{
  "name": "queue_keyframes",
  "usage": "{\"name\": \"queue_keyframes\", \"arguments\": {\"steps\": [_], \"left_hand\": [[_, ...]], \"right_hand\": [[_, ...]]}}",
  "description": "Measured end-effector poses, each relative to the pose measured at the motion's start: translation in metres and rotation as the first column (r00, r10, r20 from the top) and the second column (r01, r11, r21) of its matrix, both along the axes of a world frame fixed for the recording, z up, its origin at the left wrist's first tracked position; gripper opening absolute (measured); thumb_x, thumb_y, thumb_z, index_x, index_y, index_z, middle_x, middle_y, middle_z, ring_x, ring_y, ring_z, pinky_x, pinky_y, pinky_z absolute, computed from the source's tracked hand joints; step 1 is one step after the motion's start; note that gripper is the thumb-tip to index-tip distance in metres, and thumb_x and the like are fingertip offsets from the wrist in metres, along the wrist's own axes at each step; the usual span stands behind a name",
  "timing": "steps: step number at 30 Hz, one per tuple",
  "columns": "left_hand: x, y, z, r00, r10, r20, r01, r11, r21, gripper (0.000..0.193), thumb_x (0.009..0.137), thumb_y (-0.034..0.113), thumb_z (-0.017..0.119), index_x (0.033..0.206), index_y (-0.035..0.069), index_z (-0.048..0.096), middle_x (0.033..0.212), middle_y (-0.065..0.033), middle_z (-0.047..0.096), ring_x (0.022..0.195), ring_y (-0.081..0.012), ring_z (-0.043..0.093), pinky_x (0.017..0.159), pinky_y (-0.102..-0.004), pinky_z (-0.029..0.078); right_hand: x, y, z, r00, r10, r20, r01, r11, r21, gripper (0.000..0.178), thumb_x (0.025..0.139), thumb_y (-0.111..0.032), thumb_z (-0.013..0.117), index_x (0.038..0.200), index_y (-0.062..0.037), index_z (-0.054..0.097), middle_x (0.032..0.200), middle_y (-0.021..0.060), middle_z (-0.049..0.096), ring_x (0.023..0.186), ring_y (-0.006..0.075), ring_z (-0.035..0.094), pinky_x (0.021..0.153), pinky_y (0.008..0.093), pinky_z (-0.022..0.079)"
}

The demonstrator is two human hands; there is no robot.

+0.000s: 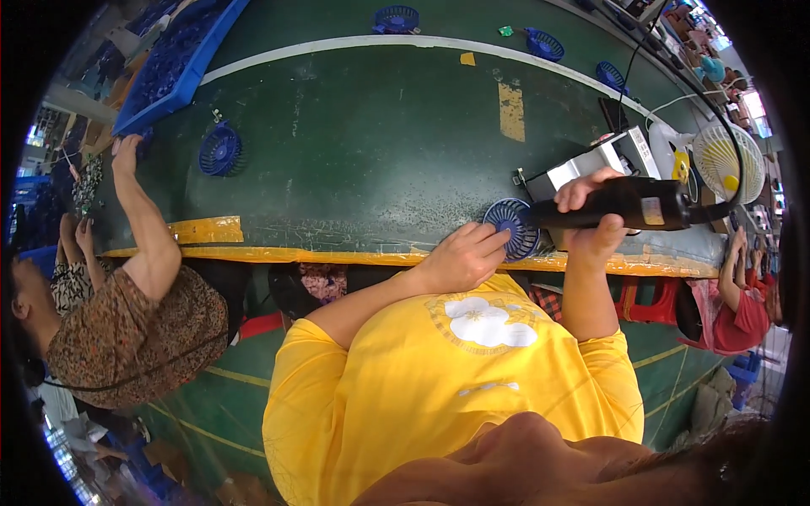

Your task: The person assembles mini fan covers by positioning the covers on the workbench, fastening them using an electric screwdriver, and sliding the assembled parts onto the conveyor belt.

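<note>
At the near edge of the green bench, a round blue slatted fan housing (513, 228) lies under my two hands. My left hand (469, 255) is closed on its left rim, fingers bent against the slats. In my right hand (593, 212) is a black electric screwdriver (629, 205), lying nearly level, its cord running from the rear end at the right. The tool's narrow nose reaches over the right part of the fan housing; its tip and any screw there cannot be made out.
Another blue fan housing (220, 150) lies at the left, and more sit along the far white line. A blue crate (181, 93) stands far left, beside a co-worker's arm (139, 194). Right of my hands are a white box-shaped device (591, 164) and a pale yellow fan (727, 164).
</note>
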State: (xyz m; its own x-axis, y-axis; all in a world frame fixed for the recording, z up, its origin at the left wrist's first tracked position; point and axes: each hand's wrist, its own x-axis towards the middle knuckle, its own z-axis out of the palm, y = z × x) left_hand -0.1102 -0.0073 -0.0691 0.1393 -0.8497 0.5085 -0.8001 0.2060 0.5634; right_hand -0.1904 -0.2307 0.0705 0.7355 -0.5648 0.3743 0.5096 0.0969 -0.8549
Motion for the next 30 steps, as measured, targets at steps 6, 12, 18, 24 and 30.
{"name": "queue_keyframes", "arguments": {"steps": [6,12,18,24,30], "left_hand": [[0.013,0.000,-0.003,1.000,-0.011,0.010,0.011,1.000,0.002,0.018,0.086,0.008,0.078,0.103,0.000,0.080,0.139,-0.0186,0.078,0.120,-0.0346,0.073,0.101,-0.0481,0.060],[0.021,0.004,-0.007,0.999,-0.033,0.026,0.033,0.999,0.006,0.016,0.087,0.010,0.077,0.101,0.001,0.080,0.137,-0.0186,0.079,0.116,-0.0334,0.075,0.099,-0.0471,0.062],[0.025,0.000,0.004,0.996,-0.054,0.064,0.055,0.998,-0.005,0.015,0.088,0.011,0.076,0.099,0.002,0.080,0.135,-0.0186,0.080,0.112,-0.0322,0.077,0.097,-0.0460,0.063],[0.056,0.015,0.023,0.986,0.050,0.160,-0.043,0.998,-0.047,0.011,0.090,0.009,0.077,0.099,0.003,0.077,0.134,-0.0191,0.080,0.114,-0.0325,0.079,0.098,-0.0461,0.065],[0.088,0.019,0.034,0.931,0.267,0.249,-0.270,0.963,-0.023,0.011,0.092,0.010,0.079,0.101,0.005,0.078,0.135,-0.0186,0.079,0.118,-0.0340,0.078,0.100,-0.0481,0.064]], "right_hand": [[0.022,0.015,-0.021,0.990,0.114,-0.084,-0.111,0.993,0.036,0.081,0.090,-0.051,0.103,0.139,-0.0004,0.062,0.094,0.0110,0.073,0.086,0.0241,0.073,0.082,0.0399,0.063],[0.034,0.022,-0.032,0.968,0.214,-0.134,-0.211,0.977,0.036,0.075,0.088,-0.041,0.107,0.132,0.0008,0.063,0.092,0.0103,0.072,0.086,0.0221,0.072,0.081,0.0369,0.061],[0.034,0.018,-0.026,0.963,0.236,-0.132,-0.234,0.972,0.030,0.072,0.089,-0.039,0.106,0.132,0.0014,0.064,0.092,0.0099,0.073,0.086,0.0213,0.072,0.079,0.0358,0.060],[0.017,-0.001,0.010,0.997,-0.072,-0.039,0.073,0.997,0.025,0.086,0.099,-0.061,0.091,0.147,0.0019,0.059,0.091,0.0096,0.069,0.080,0.0233,0.069,0.077,0.0412,0.060],[-0.012,-0.001,0.024,0.991,-0.106,-0.085,0.105,0.994,-0.020,0.088,0.097,-0.061,0.094,0.149,0.0016,0.059,0.089,0.0098,0.069,0.079,0.0237,0.070,0.079,0.0407,0.060]]}}
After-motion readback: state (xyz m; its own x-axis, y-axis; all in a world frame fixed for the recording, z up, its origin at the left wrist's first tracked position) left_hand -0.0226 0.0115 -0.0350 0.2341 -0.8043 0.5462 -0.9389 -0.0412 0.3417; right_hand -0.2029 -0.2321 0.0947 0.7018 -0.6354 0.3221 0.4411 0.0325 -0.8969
